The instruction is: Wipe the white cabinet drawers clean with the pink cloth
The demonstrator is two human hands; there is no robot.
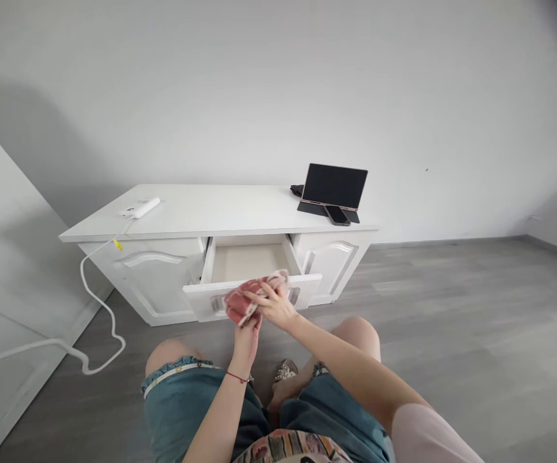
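Red-and-white cloth (237, 301) is slanting lengthwise, lower left to upper right; left hand (248, 337) is gripping below, right hand (277, 310) is lying across, fingers parted, grip unclear.

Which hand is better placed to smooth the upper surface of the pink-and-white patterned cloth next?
Probably the right hand: its fingers lie across the pink-and-white patterned cloth, while the left hand holds its near edge.
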